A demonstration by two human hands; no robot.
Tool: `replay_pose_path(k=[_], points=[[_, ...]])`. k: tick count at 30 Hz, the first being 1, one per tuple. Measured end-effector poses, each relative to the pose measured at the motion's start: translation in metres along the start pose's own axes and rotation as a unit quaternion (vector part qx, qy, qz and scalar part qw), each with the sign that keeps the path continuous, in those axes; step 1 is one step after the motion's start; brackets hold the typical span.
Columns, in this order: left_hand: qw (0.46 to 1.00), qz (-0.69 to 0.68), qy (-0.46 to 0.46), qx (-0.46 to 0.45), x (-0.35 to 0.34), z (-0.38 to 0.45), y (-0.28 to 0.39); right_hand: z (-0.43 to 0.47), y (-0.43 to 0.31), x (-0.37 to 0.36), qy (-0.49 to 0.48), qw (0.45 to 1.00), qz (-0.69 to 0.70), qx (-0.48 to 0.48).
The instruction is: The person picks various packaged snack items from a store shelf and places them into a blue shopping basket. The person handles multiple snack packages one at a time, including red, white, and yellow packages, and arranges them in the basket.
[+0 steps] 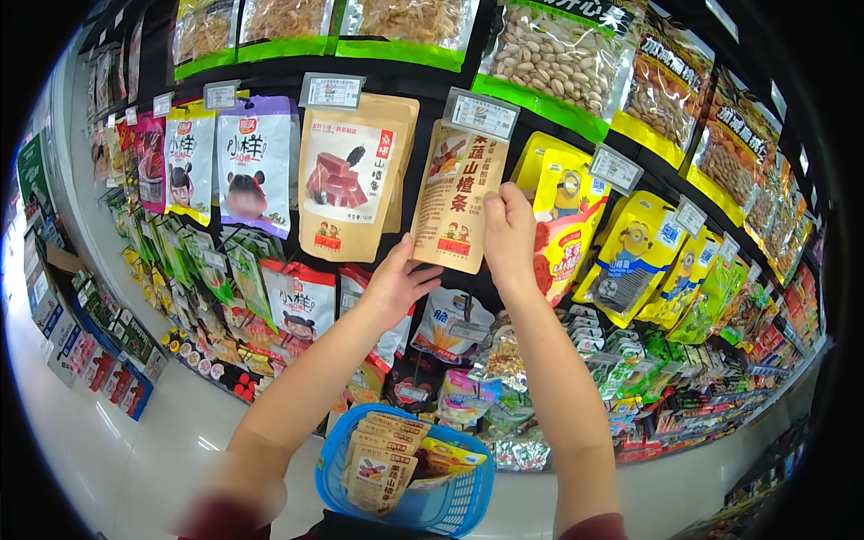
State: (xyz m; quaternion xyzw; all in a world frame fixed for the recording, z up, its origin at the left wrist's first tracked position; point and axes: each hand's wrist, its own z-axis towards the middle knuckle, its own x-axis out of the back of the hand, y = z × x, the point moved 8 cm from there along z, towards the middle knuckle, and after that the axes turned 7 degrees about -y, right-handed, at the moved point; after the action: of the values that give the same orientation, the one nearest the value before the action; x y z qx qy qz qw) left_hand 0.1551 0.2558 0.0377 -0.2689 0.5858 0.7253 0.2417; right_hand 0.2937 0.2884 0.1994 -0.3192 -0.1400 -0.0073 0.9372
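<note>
A brown kraft-paper snack pouch [459, 202] with printed writing and pictures hangs on the shelf wall, tilted slightly, its top behind a price tag [480, 113]. My right hand [509, 233] grips its right edge, thumb on the front. At the pouch's lower left corner is my left hand [398, 283], thumb up and fingers apart; whether it touches the pouch is hard to tell. Another kraft pouch [354, 182], showing dark red fruit bars, hangs just to the left. Below my arms, a blue plastic basket [466, 503] holds several similar kraft pouches [381, 472] and a yellow-topped packet [449, 459].
Bags of pistachios [547, 74] hang above. Yellow cartoon-printed packets [570, 223] are right of my right hand, and white and purple bags [255, 165] hang farther left. Lower rows carry many small packets. Stacked drink cartons [101, 351] stand on the floor at left.
</note>
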Motion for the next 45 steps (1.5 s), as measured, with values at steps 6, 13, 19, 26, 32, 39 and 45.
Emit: replay_pose_path(k=[6,13,19,26,32,39,45], points=[[0.995,0.023,-0.088,-0.031,-0.032,-0.043,0.021,-0.039,-0.023,0.026,-0.053,0.988,0.142,-0.012],[0.989,0.051,-0.112,-0.08,-0.06,-0.094,0.059,-0.107,-0.051,0.045,-0.177,0.965,0.178,-0.079],[0.98,0.179,-0.083,-0.033,-0.018,-0.13,0.026,-0.211,-0.014,0.043,-0.241,0.93,0.213,-0.18],[0.922,0.345,-0.067,0.16,0.058,-0.208,-0.092,-0.36,0.068,0.033,-0.305,0.877,0.157,-0.336],[0.903,0.341,-0.014,0.263,0.149,-0.27,-0.181,-0.46,0.098,0.0,-0.338,0.884,0.076,-0.315],[0.822,0.491,0.031,0.288,0.209,-0.297,-0.206,-0.524,0.129,-0.039,-0.402,0.852,0.014,-0.334],[0.735,0.665,0.097,0.09,0.18,-0.286,-0.166,-0.529,0.137,-0.044,-0.412,0.838,-0.054,-0.354]])
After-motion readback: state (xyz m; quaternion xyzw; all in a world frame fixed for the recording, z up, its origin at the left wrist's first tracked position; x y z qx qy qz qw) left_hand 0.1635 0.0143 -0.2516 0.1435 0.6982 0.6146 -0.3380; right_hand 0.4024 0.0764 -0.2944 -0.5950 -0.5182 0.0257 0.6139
